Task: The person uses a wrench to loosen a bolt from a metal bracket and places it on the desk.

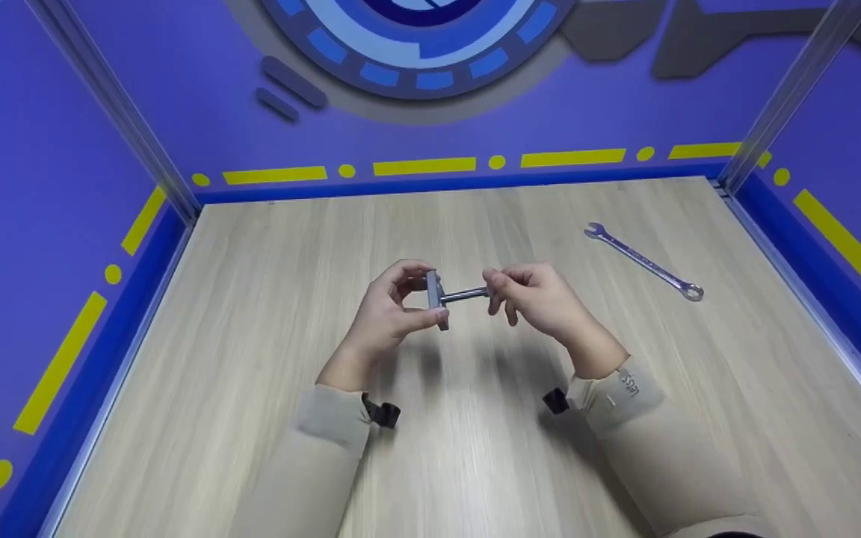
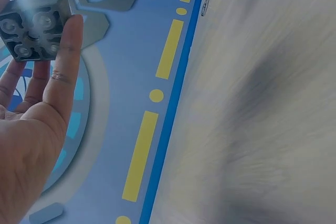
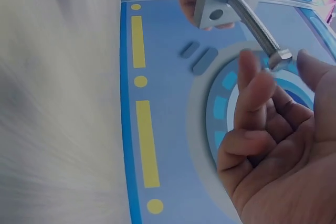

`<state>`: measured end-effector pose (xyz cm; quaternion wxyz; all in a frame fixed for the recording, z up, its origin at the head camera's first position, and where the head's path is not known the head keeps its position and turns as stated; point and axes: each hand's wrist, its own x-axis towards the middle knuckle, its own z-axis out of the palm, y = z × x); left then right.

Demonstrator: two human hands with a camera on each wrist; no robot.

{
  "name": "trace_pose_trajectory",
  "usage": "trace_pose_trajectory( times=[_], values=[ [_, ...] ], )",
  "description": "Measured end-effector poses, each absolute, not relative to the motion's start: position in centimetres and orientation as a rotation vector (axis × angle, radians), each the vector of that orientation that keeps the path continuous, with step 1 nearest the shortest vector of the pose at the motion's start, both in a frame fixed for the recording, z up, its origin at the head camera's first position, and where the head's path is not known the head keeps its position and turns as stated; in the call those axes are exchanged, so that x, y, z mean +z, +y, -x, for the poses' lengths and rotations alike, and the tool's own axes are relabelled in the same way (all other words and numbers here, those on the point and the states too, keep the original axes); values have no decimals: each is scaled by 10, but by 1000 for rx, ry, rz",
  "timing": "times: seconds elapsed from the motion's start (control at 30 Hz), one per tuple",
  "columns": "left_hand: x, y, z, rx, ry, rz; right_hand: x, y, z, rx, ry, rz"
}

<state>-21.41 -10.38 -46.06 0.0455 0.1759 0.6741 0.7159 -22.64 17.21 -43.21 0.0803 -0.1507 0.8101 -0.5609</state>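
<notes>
My left hand (image 1: 386, 310) grips a square grey metal block (image 1: 433, 290) by its edges, thumb at the near side and fingers at the far side, above the table. Several round holes show on the block's face (image 3: 227, 1) in the right wrist view; its back (image 2: 34, 30) is recessed. A long threaded hex bolt (image 3: 257, 24) sticks out of one hole toward my right hand (image 1: 539, 299). The right thumb and forefinger stand on either side of the bolt's hex head (image 3: 280, 59), with small gaps showing in the right wrist view; the other fingers are curled.
A combination wrench (image 1: 643, 259) lies on the wood-grain table (image 1: 251, 359) at the right rear. Blue printed panels (image 1: 475, 134) with metal corner posts enclose the table at the back and both sides. Dark wrist cameras (image 1: 384, 413) sit at both cuffs.
</notes>
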Motion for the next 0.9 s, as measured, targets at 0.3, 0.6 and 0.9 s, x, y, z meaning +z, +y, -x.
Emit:
trace_pose_trajectory(
  times=[0.3, 0.6, 0.9],
  values=[
    [-458, -104, 213, 2157, 2083, -550, -431, 170, 224, -1684, 2409, 470],
    [-459, -107, 213, 2154, 2110, -510, -431, 171, 222, -1741, 2434, 578],
    [-459, -108, 215, 2173, 2124, -535, -434, 169, 223, -1838, 2468, 597]
  ],
)
